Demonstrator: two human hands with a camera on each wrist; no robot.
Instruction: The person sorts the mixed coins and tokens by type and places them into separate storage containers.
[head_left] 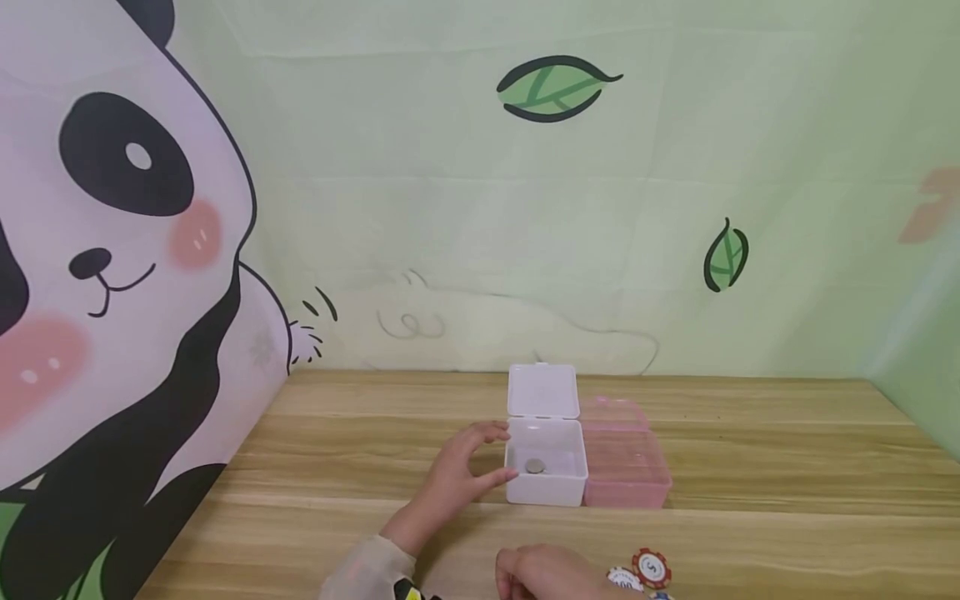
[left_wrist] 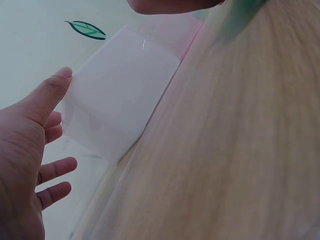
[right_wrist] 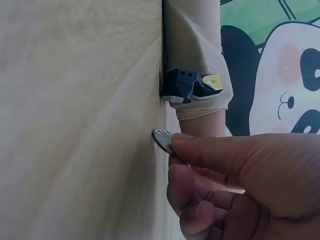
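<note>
A small white plastic box (head_left: 547,490) stands on the table with its lid (head_left: 543,390) raised at the back. One silver coin (head_left: 535,467) lies inside it. My left hand (head_left: 459,471) is at the box's left side, thumb at the front left corner, fingers spread and relaxed along the side. In the left wrist view, the thumb (left_wrist: 52,95) touches the box's edge. Low in the head view is my right hand (head_left: 551,571). It pinches a coin (right_wrist: 163,140) between thumb and forefinger, close to the table surface, as the right wrist view shows.
Against the white box's right side stands a translucent pink box (head_left: 628,467), its lid up too. Several poker chips, one of them a red chip (head_left: 651,568), lie right of my right hand. A printed cloth wall (head_left: 420,208) closes off the table's back.
</note>
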